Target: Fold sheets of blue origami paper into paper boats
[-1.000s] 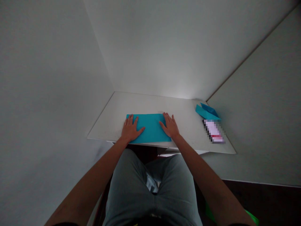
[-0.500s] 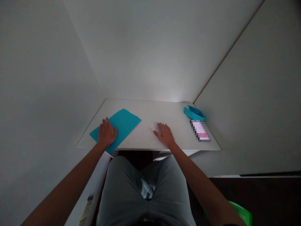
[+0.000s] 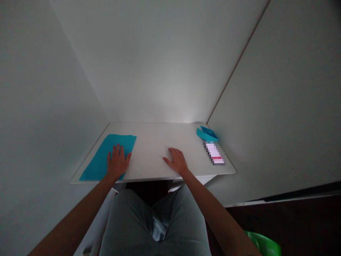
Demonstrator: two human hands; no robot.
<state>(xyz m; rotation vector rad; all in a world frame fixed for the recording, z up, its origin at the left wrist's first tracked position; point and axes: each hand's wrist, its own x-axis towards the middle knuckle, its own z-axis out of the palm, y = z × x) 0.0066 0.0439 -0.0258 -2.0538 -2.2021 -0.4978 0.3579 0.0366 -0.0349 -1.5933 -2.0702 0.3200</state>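
A sheet of teal paper [image 3: 97,160] lies flat at the left end of the white table [image 3: 149,149]. On its right part rests my left hand [image 3: 117,165], palm down with the fingers spread. My right hand [image 3: 176,161] is over the middle of the table, holding nothing; its fingers are slightly curled and the thumb stands apart. To its right, near the far right corner, sits a folded blue paper boat [image 3: 206,134].
A phone [image 3: 214,153] with a blurred-out screen lies just in front of the paper boat. Walls [image 3: 154,71] close in the table at the back and on both sides. Something green [image 3: 263,243] is on the dark floor at lower right.
My left hand has slid the teal paper from the middle to the left end of the table, turning it. My right hand has come off the paper. The head view has swung right.
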